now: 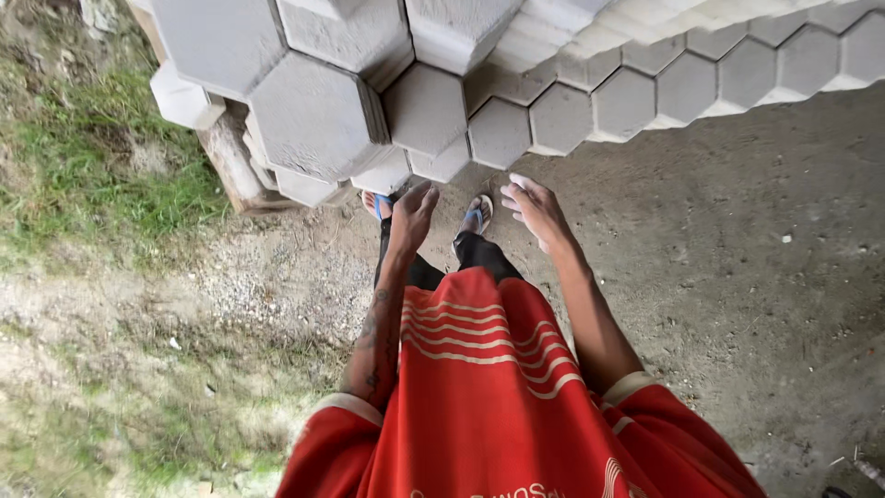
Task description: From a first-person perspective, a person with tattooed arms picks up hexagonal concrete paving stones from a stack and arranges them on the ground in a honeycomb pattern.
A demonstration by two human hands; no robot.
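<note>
Both hands hang empty in front of the red shirt (479, 397), reaching toward a stack of grey hexagonal concrete pavers (318, 120). The left hand (412, 214) is loosely spread, palm down, its fingertips just short of the lowest pavers at the stack's near edge, so nothing is gripped. The right hand (535, 210) is likewise half spread, fingers slightly curled, with bare concrete floor (737, 277) beneath it and a long row of pavers (645, 92) just beyond its fingertips. The pavers stand on edge, face against face, which keeps each row tight and leaves the hexagonal faces toward the hands. Beyond the left hand the stack rests on a wooden support (230, 161) (it lifts the blocks off the ground). Further out on the left-hand side lie gravel and grass (83, 175). Between the 2 hands, lower, 2 feet in blue sandals (475, 214) show
</note>
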